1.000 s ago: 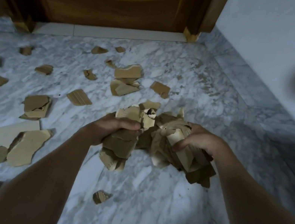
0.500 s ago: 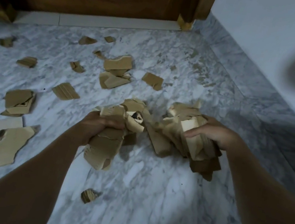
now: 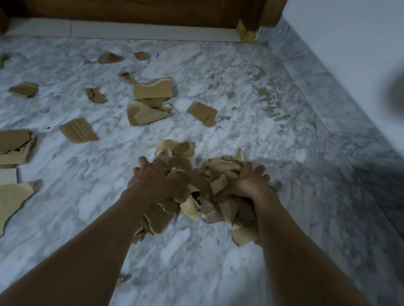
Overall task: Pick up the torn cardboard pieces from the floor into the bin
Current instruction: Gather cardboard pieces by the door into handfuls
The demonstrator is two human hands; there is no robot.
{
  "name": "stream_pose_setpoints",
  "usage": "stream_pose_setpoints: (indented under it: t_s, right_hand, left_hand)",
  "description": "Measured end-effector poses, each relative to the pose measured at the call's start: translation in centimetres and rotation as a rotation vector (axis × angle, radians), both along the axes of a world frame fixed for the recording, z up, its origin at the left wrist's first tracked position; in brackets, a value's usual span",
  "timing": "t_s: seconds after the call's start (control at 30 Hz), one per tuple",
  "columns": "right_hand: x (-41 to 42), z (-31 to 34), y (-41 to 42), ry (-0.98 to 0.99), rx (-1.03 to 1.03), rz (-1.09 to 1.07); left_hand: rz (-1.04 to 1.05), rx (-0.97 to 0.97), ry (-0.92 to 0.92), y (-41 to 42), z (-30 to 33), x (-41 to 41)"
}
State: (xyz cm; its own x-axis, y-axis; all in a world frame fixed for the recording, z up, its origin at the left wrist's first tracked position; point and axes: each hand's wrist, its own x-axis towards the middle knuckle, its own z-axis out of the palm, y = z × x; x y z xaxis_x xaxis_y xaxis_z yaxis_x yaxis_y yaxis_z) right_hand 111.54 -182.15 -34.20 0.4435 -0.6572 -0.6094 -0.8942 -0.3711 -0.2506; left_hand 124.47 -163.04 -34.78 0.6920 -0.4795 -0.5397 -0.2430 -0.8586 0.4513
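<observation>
Head view is showing the left hand (image 3: 156, 181) and right hand (image 3: 247, 185) squeezing a cardboard pile (image 3: 198, 190), fingers wrapped around it above the floor (image 3: 203, 261); pressing inward should prevent spills. Bin unseen.

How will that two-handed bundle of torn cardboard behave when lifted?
Probably light, since the left hand and right hand span the whole cardboard bundle. It looks loose: separate stiff scraps hang below, so some may slip out.
</observation>
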Motion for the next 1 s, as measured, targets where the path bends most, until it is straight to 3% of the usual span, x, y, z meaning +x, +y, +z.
stream_pose_setpoints:
  t_s: [0.17,0.3,0.5,0.63,0.83,1.0]
  right_hand:
    - [0.0,0.0,0.4,-0.12,0.024,-0.06]
    - [-0.5,0.0,-0.1,-0.232,0.138,-0.16]
    - [-3.1,2.3,-1.8,-0.602,0.359,-0.447]
    - [-2.8,3.6,-2.9,-0.639,0.38,-0.559]
    - [1.5,5.1,-1.5,-0.599,0.351,-0.459]
    - [7.6,5.6,1.2,-0.473,0.344,-0.133]
  left_hand:
    - [-0.035,-0.045,-0.079,-0.2,-0.4,-0.2]
    - [0.021,-0.099,0.081,0.7,-0.1,-0.2]
    - [0.176,-0.281,0.279,5.4,0.6,3.3]
    - [0.241,-0.332,0.315,9.0,1.1,4.6]
    - [0.233,-0.357,0.356,10.6,1.0,4.9]
    - [0.044,-0.261,0.44,11.7,1.0,6.4]
